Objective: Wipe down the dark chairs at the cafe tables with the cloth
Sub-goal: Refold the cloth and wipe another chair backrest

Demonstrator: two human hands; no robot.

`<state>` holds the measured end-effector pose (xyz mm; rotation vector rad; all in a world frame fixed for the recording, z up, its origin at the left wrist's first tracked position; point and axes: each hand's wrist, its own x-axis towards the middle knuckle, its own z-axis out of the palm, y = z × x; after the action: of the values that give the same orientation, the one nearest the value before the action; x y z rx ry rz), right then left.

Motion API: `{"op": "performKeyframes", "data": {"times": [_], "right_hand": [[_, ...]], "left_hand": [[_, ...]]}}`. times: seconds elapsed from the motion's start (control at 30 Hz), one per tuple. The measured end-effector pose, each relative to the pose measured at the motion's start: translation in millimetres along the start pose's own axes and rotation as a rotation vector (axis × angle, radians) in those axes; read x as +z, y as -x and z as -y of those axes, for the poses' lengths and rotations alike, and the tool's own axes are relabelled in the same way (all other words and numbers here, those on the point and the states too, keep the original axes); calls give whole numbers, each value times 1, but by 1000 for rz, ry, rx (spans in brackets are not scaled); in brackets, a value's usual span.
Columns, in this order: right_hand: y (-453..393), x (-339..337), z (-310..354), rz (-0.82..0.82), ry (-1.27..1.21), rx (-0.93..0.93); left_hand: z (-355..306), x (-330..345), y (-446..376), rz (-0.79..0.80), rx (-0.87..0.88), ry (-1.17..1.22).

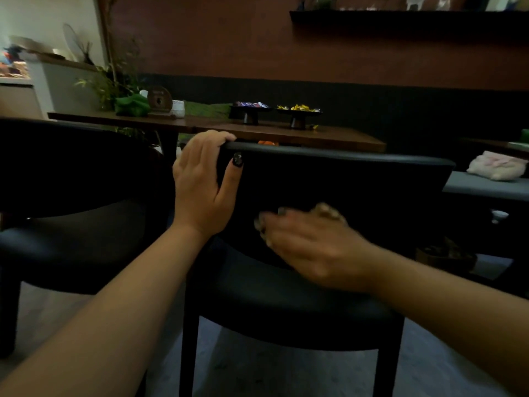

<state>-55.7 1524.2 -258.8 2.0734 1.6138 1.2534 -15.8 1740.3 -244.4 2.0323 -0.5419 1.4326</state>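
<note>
Item, dark chair: it stands before us with its curved backrest facing the camera, pushed toward the near edge of a long wooden table. Our left hand grips the backrest at its upper left corner, fingers curled over the top rim and the thumb laid flat on the near face. Our right hand lies low against the same backrest, just above the seat, fingers stretched leftward; it is blurred, and we cannot tell whether a cloth sits under it, as none shows clearly. Item, second dark chair: it stands just beside the first, to the left, untouched. Item, on the table: two black footed dishes, one holding wrapped pieces and one holding yellow ones, near the far edge; a round wooden sign and a white cup toward the left end, with green cloth beside them. Item, a pale pink bag on a grey bench seat at the right.
</note>
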Motion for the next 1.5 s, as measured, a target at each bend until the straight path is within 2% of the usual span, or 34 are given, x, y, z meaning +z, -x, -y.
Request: {"op": "performKeyframes", "data": {"times": [0.07, 0.13, 0.2, 0.27, 0.3, 0.4, 0.5, 0.6, 0.73, 0.83, 0.97, 1.03, 1.13, 1.2, 1.3, 1.37, 1.43, 1.5], "right_hand": [[-18, -9, -13, -180, 73, 88], [-18, -5, -13, -208, 115, 94], [-4, 9, -3, -56, 136, -34], [7, 17, 9, 163, 220, -184], [6, 17, 10, 201, 224, -201], [-21, 3, -6, -29, 126, -85], [-54, -24, -23, -191, 139, 45], [-59, -30, -26, -183, 223, 50], [-59, -25, -22, -131, 208, 54], [-63, -22, -23, -125, 243, 48], [-77, -10, -15, -97, 288, 50], [-85, 0, -9, -65, 305, 73], [-89, 24, 0, 21, 372, 87], [-78, 43, 10, 90, 419, 19], [-51, 64, 28, 336, 461, -172], [-46, 66, 34, 439, 397, -158], [-61, 59, 31, 358, 305, -65], [-90, 43, 17, 204, 355, 3]], "left_hand": [[-3, 0, 0, -3, -25, 5], [-7, -2, -3, -3, -44, 25], [-8, -5, -5, 5, -47, 38], [-8, -9, -5, 26, -46, 34], [-7, -10, -5, 38, -45, 25], [-4, -8, -5, 54, -43, 71], [-2, -6, 0, 10, -161, 220], [-2, -5, 12, -74, -371, 387], [0, 4, 28, -141, -923, 801], [-3, 13, 49, -36, -1280, 973], [11, 33, 81, 70, -1528, 1109], [20, 43, 93, 93, -1558, 1304], [38, 55, 111, 18, -1501, 1627], [50, 59, 119, -6, -1467, 1795], [68, 69, 121, 1, -1443, 1907], [76, 74, 116, -17, -1417, 1940], [80, 79, 110, -64, -1384, 2014], [81, 84, 109, -109, -1377, 2065]]}}
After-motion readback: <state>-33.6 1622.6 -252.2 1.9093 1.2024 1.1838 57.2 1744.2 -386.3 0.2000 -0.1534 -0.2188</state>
